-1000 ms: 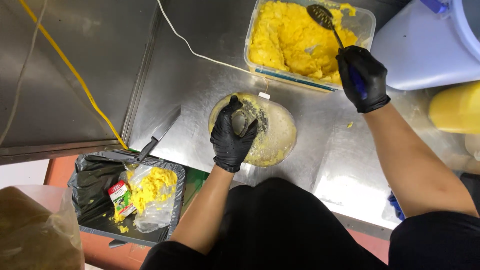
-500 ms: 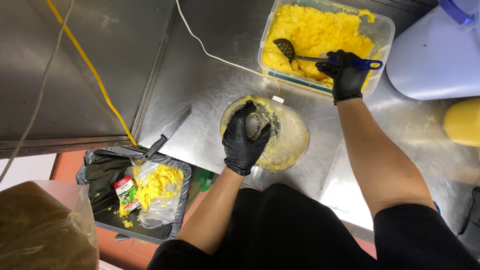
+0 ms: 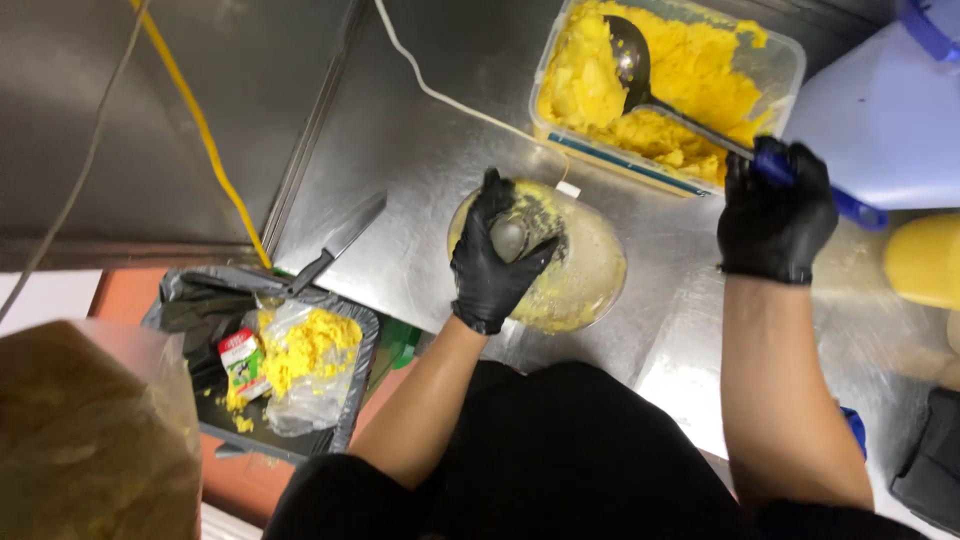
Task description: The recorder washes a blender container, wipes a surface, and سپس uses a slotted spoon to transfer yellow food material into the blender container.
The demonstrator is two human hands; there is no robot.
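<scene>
My left hand, in a black glove, grips a small grey cup-like piece over a round clear bowl smeared with yellow mash on the steel counter. My right hand, also gloved in black, holds the blue handle of a metal ladle. The ladle's bowl rests in the yellow mash inside a clear rectangular tub at the back of the counter.
A knife lies on the counter at left. Below it stands a black-lined bin with a bag of yellow scraps. A white cable and a yellow cable cross the steel. A pale blue container and a yellow tub sit at right.
My right hand has swung the ladle down from above the tub into the mash and pulled back toward the tub's right edge. My left hand has kept its hold over the bowl.
</scene>
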